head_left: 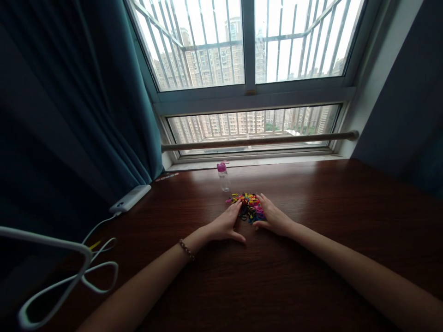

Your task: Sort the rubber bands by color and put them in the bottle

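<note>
Table [328,198], dark brown and glossy, spreads across the lower view, its far edge meeting the sill under the window [249,87]. The window has a grey frame, two large panes above and a low one beneath. A blue curtain [104,92] hangs along the table's left side, down past the far left corner. In front of the low pane runs a level rail [259,141], just above the far edge.

Two bare forearms come in from the near edge. The left hand [225,224] is spread, thumb well out from the fingers, with its fingertips at the left side of the pile. The right hand [276,217] curves around the pile's right side, fingers beyond and thumb nearer. The hands are apart from each other, neither clamped on anything.

A white cord [44,238] loops over the near left corner, and a white box [133,197] lies at the left edge beside the curtain. The pile [246,201] of small, many-coloured pieces sits about midway across, nearer the far edge than the near one; its pieces look like little bands, though they are too small to be sure. Just beyond its left end, a clear bottle [224,180] with a pink cap stands upright. A beaded bracelet [187,250] circles the left wrist.
</note>
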A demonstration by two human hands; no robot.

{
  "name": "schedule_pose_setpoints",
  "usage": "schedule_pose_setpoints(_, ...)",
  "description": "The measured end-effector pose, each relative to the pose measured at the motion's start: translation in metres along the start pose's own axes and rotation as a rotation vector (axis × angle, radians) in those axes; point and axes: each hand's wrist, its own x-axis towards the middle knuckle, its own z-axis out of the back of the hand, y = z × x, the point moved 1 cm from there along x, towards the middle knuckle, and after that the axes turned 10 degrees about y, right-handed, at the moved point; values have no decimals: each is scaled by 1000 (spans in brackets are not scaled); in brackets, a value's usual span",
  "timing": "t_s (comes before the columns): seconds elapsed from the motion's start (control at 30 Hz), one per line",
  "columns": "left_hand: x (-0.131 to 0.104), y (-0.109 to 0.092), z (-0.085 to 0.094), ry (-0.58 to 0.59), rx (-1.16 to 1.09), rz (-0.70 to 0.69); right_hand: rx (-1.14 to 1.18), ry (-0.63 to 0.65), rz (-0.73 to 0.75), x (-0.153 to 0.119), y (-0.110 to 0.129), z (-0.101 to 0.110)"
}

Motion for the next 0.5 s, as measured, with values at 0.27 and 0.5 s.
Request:
schedule_pose_setpoints(0.27, 40, 13, 4, -283, 62, 86, 85, -159, -12, 56, -14, -7)
schedule_pose_setpoints(0.5, 22, 23, 10, -408, 140, 278, 43, -183, -14, 41, -4, 17)
